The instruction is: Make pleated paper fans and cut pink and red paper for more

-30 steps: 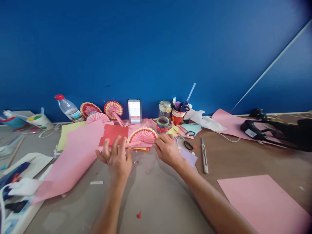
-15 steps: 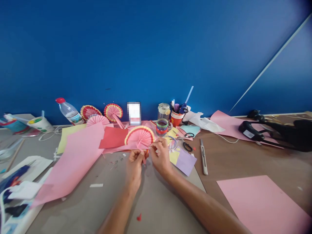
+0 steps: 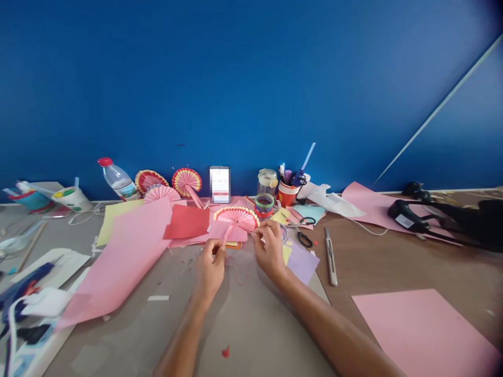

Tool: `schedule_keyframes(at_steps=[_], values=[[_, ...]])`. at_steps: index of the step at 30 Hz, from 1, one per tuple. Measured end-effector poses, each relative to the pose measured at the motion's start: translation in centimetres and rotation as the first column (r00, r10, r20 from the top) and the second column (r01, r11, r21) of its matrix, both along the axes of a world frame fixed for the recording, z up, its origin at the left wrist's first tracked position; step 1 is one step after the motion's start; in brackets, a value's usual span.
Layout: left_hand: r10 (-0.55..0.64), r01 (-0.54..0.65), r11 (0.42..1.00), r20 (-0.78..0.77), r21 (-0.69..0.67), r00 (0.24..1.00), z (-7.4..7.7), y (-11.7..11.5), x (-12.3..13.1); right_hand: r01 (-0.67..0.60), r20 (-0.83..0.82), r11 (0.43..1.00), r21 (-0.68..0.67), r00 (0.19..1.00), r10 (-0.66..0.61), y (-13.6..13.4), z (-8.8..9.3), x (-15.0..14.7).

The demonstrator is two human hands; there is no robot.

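A pleated pink paper fan [image 3: 240, 217] with a red and yellow rim is spread in front of me, tilted nearly flat. My left hand [image 3: 212, 264] is closed, thumb and fingers pinching the fan's narrow pink paper handle at its lower end. At the fan's right edge, my right hand [image 3: 270, 247] is closed too, with its fingertips gripping the rim; the exact contact is partly hidden by the fingers. Pink paper sheets and a red paper piece [image 3: 187, 222] lie under and beside the fan. A thin thread [image 3: 238, 275] curls on the table between my hands.
Finished-looking fans [image 3: 186, 182] lean by the blue wall, near a bottle [image 3: 118, 179] and a phone [image 3: 219, 184]. To the right are a jar [image 3: 266, 191], a pen cup [image 3: 287, 193], scissors [image 3: 304, 238], a cutter knife [image 3: 330, 256] and a pink sheet [image 3: 420, 330]. A glue gun [image 3: 31, 280] lies left.
My hands have moved apart, the left one to the left and down along the handle. The fan has tipped flatter and its handle now shows. The view has shifted slightly.
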State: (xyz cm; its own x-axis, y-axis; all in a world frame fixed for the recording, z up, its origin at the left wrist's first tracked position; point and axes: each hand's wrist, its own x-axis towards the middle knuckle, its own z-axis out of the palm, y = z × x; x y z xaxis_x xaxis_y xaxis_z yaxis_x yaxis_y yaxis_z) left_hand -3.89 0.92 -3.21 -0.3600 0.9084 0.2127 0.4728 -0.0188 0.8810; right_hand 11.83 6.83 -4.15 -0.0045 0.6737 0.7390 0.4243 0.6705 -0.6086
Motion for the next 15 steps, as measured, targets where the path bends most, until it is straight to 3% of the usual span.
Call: schedule_keyframes(at_steps=[2, 4, 8, 12, 15], values=[[-0.087, 0.085, 0.996, -0.1, -0.019, 0.991, 0.2, -0.2, -0.5, -0.035, 0.046, 0.999, 0.026, 0.998, 0.034, 0.6, 0.0, 0.7], [-0.157, 0.147, 0.987, -0.163, -0.069, 0.974, 0.5, -0.3, -1.0, -0.156, 0.134, 0.988, 0.021, 0.979, 0.151, 1.3, 0.0, 1.7], [-0.242, 0.198, 0.963, -0.262, -0.183, 0.934, 0.9, -0.5, -1.6, -0.332, 0.269, 0.94, -0.085, 0.9, 0.342, 2.7, 0.2, 3.7], [-0.342, 0.25, 0.918, -0.295, -0.31, 0.892, 1.1, -0.7, -2.3, -0.335, 0.392, 0.926, -0.174, 0.839, 0.378, 3.7, 0.4, 4.9], [-0.378, 0.239, 0.889, -0.332, -0.39, 0.865, 1.2, -0.8, -2.6, -0.303, 0.554, 0.939, -0.165, 0.759, 0.342, 3.9, 0.2, 5.2]])
